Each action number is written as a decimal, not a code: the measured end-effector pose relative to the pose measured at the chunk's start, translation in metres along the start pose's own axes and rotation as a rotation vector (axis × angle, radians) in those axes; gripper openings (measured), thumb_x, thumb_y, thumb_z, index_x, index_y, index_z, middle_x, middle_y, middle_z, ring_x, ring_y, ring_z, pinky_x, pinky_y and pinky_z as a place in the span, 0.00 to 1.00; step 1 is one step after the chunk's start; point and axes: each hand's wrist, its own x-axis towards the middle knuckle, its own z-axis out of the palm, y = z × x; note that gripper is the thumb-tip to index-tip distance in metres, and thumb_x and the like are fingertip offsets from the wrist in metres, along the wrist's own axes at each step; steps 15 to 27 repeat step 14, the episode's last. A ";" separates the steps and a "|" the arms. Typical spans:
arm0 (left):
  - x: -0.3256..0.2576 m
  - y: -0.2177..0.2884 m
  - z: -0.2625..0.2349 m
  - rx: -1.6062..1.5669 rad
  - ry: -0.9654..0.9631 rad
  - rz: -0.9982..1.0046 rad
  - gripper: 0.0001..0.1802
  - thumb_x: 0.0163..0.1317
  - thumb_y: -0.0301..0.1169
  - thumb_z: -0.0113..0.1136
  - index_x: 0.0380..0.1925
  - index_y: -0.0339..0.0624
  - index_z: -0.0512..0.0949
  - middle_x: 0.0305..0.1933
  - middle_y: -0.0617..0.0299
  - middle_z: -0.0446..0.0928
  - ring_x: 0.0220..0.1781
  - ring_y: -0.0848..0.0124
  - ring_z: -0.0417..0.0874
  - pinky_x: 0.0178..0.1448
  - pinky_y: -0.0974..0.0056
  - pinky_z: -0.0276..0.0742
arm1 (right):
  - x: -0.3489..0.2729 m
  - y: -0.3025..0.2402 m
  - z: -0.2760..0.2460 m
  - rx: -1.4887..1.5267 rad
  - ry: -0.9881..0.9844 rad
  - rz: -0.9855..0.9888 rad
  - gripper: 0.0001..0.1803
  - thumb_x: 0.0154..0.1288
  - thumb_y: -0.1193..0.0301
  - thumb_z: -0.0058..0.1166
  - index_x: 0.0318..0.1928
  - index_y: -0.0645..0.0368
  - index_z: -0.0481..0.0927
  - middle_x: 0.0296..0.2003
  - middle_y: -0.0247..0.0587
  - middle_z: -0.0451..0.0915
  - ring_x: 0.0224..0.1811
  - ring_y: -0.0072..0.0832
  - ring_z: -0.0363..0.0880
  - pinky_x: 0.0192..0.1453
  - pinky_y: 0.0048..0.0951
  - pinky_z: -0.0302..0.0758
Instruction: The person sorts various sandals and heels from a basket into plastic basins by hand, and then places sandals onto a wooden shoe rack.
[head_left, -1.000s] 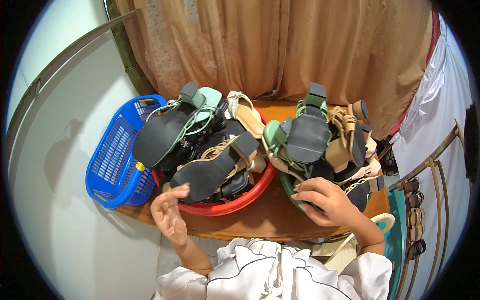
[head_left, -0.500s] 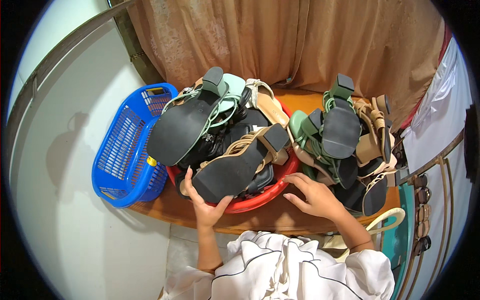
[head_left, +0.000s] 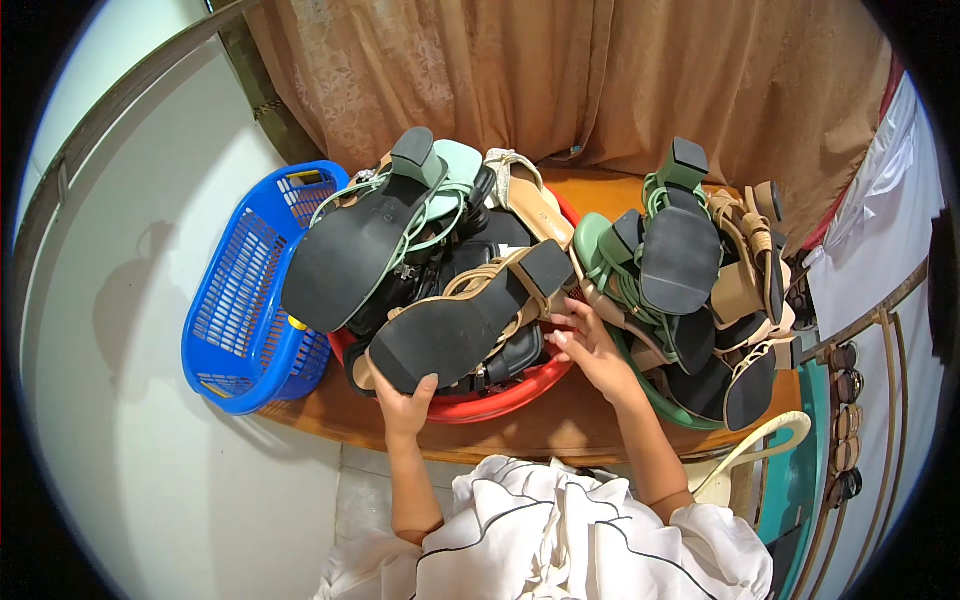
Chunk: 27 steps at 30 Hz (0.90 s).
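Note:
A tan strappy sandal with a block heel lies sole up across the red basin. My left hand grips its toe, thumb on the black sole and fingers underneath. Beside its heel, over the basin's right side, my right hand has its fingers apart and slightly bent, holding nothing that I can see. Under and behind the tan sandal are black shoes, partly covered. A mint green heeled sandal rests sole up at the left of the pile. At the back is a beige sandal.
To the left stands a blue plastic basket. Right of the red basin, a green basin is heaped with green sandals and tan sandals. All stand on a wooden table. Brown curtains hang behind; a shoe rack is far right.
My right hand has moved left and forward over the basin, to beside the tan sandal's heel. My left hand and the sandal's toe have shifted slightly left.

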 end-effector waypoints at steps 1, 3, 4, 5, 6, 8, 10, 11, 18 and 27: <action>0.003 0.002 -0.003 0.038 -0.084 0.003 0.46 0.42 0.44 0.66 0.56 0.35 0.52 0.51 0.54 0.63 0.52 0.64 0.66 0.55 0.62 0.63 | 0.005 0.004 -0.002 0.018 0.008 -0.008 0.33 0.60 0.66 0.49 0.60 0.59 0.49 0.53 0.47 0.62 0.50 0.28 0.67 0.48 0.26 0.69; 0.005 -0.002 -0.010 0.032 -0.149 -0.055 0.47 0.42 0.48 0.65 0.56 0.34 0.53 0.52 0.54 0.63 0.53 0.65 0.65 0.56 0.63 0.61 | 0.013 0.005 0.002 0.050 0.027 0.017 0.33 0.60 0.65 0.49 0.61 0.58 0.49 0.52 0.46 0.63 0.51 0.28 0.66 0.49 0.26 0.68; 0.006 -0.004 -0.011 0.023 -0.216 -0.116 0.49 0.42 0.53 0.64 0.56 0.33 0.54 0.53 0.55 0.62 0.54 0.65 0.64 0.57 0.63 0.60 | 0.017 0.005 0.005 0.079 0.049 0.044 0.33 0.60 0.64 0.49 0.61 0.58 0.49 0.52 0.45 0.63 0.52 0.29 0.66 0.50 0.27 0.68; 0.005 -0.005 -0.011 0.025 -0.217 -0.116 0.49 0.42 0.53 0.64 0.56 0.33 0.54 0.53 0.55 0.62 0.54 0.65 0.64 0.57 0.63 0.60 | 0.019 0.005 0.007 0.081 0.049 0.044 0.33 0.60 0.64 0.49 0.61 0.58 0.49 0.52 0.45 0.63 0.52 0.29 0.66 0.50 0.27 0.68; 0.005 -0.005 -0.010 0.017 -0.191 -0.063 0.49 0.41 0.54 0.64 0.55 0.33 0.55 0.52 0.55 0.62 0.53 0.66 0.64 0.56 0.63 0.60 | 0.021 0.005 0.009 0.121 0.075 0.041 0.34 0.60 0.64 0.50 0.61 0.59 0.49 0.52 0.45 0.63 0.52 0.28 0.66 0.51 0.26 0.67; 0.004 -0.007 -0.010 0.013 -0.169 -0.012 0.50 0.40 0.56 0.64 0.54 0.32 0.55 0.52 0.55 0.63 0.53 0.66 0.65 0.56 0.63 0.61 | 0.022 0.008 0.011 0.165 0.103 0.040 0.34 0.60 0.65 0.50 0.61 0.59 0.49 0.52 0.45 0.63 0.52 0.28 0.66 0.52 0.25 0.66; 0.001 -0.010 -0.010 0.002 -0.176 -0.100 0.50 0.41 0.56 0.63 0.55 0.33 0.54 0.53 0.55 0.62 0.53 0.66 0.64 0.56 0.62 0.61 | 0.022 0.015 0.012 0.156 0.093 -0.078 0.35 0.59 0.66 0.51 0.62 0.60 0.48 0.53 0.44 0.63 0.53 0.27 0.65 0.54 0.25 0.64; 0.001 -0.012 -0.010 0.007 -0.180 -0.102 0.50 0.41 0.56 0.63 0.55 0.33 0.54 0.53 0.55 0.62 0.53 0.66 0.64 0.56 0.62 0.61 | 0.019 0.014 0.015 0.162 0.095 -0.077 0.35 0.59 0.66 0.51 0.62 0.60 0.48 0.53 0.44 0.63 0.53 0.27 0.65 0.54 0.25 0.64; 0.003 -0.017 -0.007 0.008 -0.046 0.069 0.50 0.42 0.55 0.62 0.57 0.35 0.51 0.55 0.55 0.60 0.55 0.64 0.63 0.56 0.60 0.61 | 0.010 0.010 0.024 0.153 0.038 -0.176 0.35 0.60 0.69 0.49 0.63 0.58 0.46 0.55 0.43 0.61 0.57 0.28 0.60 0.59 0.25 0.58; 0.003 -0.017 -0.007 0.008 -0.046 0.069 0.50 0.42 0.55 0.62 0.57 0.35 0.51 0.55 0.55 0.60 0.55 0.64 0.63 0.56 0.60 0.61 | 0.010 0.010 0.024 0.153 0.038 -0.176 0.35 0.60 0.69 0.49 0.63 0.58 0.46 0.55 0.43 0.61 0.57 0.28 0.60 0.59 0.25 0.58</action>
